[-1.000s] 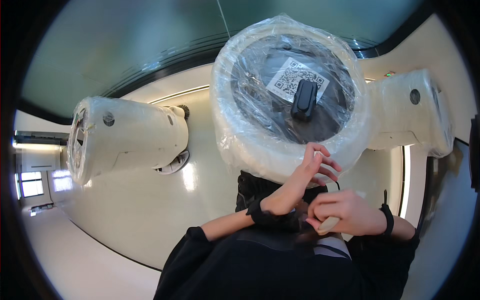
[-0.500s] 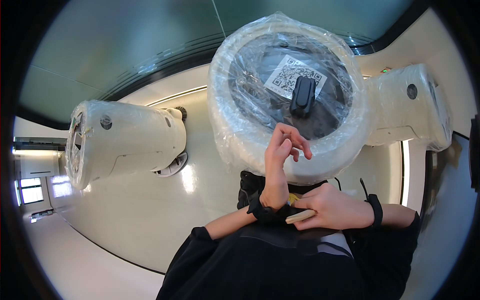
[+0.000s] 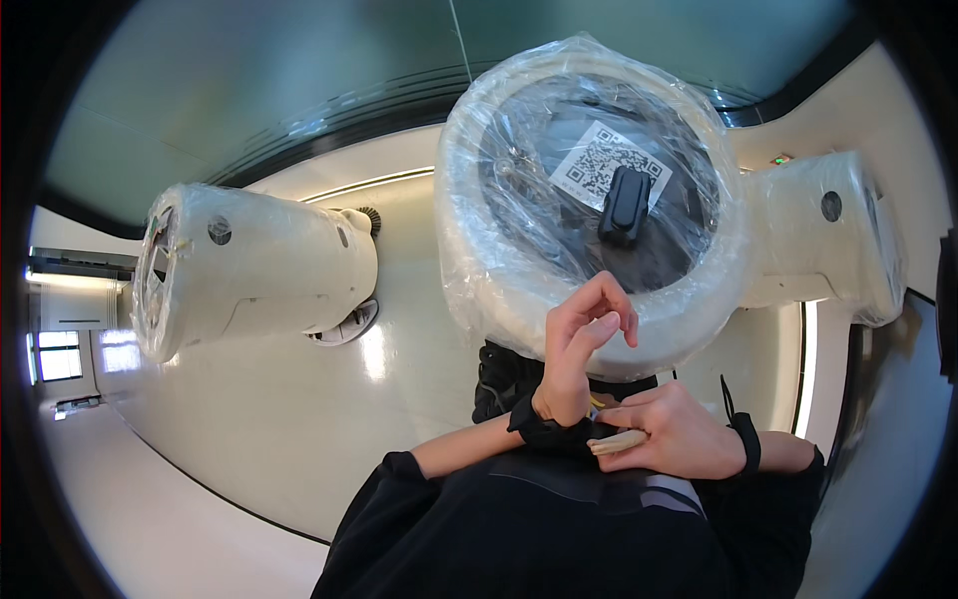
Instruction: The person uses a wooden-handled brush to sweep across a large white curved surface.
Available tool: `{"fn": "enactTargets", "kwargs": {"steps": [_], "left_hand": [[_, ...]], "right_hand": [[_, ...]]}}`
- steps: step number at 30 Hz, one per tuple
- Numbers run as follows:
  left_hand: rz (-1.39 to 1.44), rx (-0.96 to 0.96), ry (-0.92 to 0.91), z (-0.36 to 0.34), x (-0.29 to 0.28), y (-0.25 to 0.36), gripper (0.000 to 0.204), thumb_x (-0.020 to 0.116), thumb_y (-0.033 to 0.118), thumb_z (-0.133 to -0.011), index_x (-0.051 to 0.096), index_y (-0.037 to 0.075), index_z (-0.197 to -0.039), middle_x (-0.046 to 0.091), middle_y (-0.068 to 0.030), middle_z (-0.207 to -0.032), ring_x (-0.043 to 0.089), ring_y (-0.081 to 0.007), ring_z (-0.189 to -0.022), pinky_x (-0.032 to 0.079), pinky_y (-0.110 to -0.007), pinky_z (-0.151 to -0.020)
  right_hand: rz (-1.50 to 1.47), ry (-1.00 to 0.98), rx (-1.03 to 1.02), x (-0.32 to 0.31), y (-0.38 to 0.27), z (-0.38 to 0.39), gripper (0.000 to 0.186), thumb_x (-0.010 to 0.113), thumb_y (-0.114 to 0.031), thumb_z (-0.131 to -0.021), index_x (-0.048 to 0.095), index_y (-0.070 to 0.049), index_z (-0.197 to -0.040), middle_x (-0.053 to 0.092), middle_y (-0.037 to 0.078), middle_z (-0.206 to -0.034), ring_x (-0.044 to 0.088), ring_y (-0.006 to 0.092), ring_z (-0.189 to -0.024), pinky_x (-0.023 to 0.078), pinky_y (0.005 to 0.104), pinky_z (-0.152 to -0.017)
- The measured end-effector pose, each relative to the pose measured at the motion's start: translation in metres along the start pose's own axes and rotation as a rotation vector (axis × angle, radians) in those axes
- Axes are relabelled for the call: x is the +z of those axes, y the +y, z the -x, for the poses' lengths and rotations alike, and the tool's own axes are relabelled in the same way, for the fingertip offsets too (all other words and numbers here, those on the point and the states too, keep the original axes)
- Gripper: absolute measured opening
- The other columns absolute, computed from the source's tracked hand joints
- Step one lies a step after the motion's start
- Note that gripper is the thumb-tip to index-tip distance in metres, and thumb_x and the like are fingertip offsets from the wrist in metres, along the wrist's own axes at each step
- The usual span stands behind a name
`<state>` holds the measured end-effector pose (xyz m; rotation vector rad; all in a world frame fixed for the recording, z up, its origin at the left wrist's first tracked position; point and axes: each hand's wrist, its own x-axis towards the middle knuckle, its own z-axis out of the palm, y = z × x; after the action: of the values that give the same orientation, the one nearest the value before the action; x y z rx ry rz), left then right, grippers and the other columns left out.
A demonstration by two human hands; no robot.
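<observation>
My left hand (image 3: 584,344) is raised palm-up in front of a plastic-wrapped round machine (image 3: 469,270), its fingers loosely bent, the thumb apart and nothing in them. A black band (image 3: 544,427) circles that wrist. Close beside it my right hand (image 3: 684,434) is closed on a folded beige piece (image 3: 619,442), flat and soft-looking, perhaps cloth. A small yellow bit (image 3: 597,404) shows between the left wrist and the right fingertips; what it belongs to is hidden. On the machine's dark top lie a black oblong device (image 3: 626,205) and a white sheet with a square code (image 3: 599,165).
A second white, film-wrapped machine (image 3: 264,270) with a round brush (image 3: 371,220) at its base stands on the left. Another wrapped machine (image 3: 813,235) is at the right. Dark glass panels (image 3: 299,70) line the far wall. Pale glossy floor (image 3: 299,429) lies between.
My left hand has lowered slightly, and its fingers have drawn in a little. My right hand and the beige piece have shifted slightly rightward. The machines sit a bit lower in view.
</observation>
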<state>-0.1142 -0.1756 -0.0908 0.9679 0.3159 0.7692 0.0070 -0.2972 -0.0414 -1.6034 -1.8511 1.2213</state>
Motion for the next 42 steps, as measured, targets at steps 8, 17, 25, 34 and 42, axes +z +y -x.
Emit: {"fn": "enactTargets", "kwargs": {"steps": [8,17,25,34,42], "left_hand": [[0.084,-0.120,0.157,-0.021,-0.021,-0.011,0.024,0.046,0.029,-0.094,0.049,0.007,-0.085,0.052,-0.0040,-0.076,0.054,-0.0152,-0.073,0.038,-0.027,-0.071],[0.324,-0.508,-0.004,-0.021,-0.028,-0.018,0.029,0.045,0.036,-0.095,0.047,0.009,-0.089,0.052,-0.0056,-0.078,0.054,-0.0183,-0.073,0.041,-0.030,-0.068],[0.305,-0.471,-0.266,-0.014,-0.036,-0.016,0.043,0.047,0.045,-0.093,0.049,0.004,-0.081,0.052,-0.0066,-0.076,0.055,-0.0184,-0.070,0.040,-0.029,-0.066],[0.273,-0.512,-0.199,-0.019,-0.030,-0.017,0.040,0.045,0.045,-0.094,0.050,0.007,-0.084,0.053,-0.0048,-0.082,0.053,-0.0152,-0.076,0.039,-0.027,-0.071],[0.044,-0.513,-0.378,-0.012,-0.024,-0.016,0.043,0.046,0.050,-0.093,0.051,0.008,-0.089,0.056,-0.0029,-0.087,0.050,-0.0103,-0.078,0.033,-0.025,-0.069]], "right_hand": [[0.199,-0.097,-0.155,0.002,-0.003,-0.022,0.052,0.082,-0.032,-0.080,0.057,-0.005,-0.116,0.061,0.014,-0.093,0.067,0.0325,-0.076,0.053,0.0396,-0.064],[0.280,-0.279,-0.312,-0.008,-0.001,-0.052,0.041,0.077,-0.032,-0.082,0.055,-0.006,-0.106,0.058,0.014,-0.090,0.068,0.0338,-0.080,0.053,0.0446,-0.065],[0.316,-0.201,-0.526,-0.005,0.005,-0.024,0.020,0.063,-0.021,-0.090,0.063,-0.002,-0.083,0.062,0.026,-0.115,0.070,0.0311,-0.077,0.057,0.0385,-0.061],[0.408,-0.149,-0.301,-0.015,-0.001,-0.042,0.048,0.074,-0.041,-0.084,0.057,-0.001,-0.104,0.062,0.013,-0.090,0.066,0.0294,-0.076,0.054,0.0398,-0.063],[0.342,-0.411,-0.423,-0.024,0.010,-0.049,0.041,0.072,-0.036,-0.084,0.055,-0.001,-0.093,0.062,0.013,-0.086,0.065,0.0298,-0.070,0.054,0.0397,-0.062]]}}
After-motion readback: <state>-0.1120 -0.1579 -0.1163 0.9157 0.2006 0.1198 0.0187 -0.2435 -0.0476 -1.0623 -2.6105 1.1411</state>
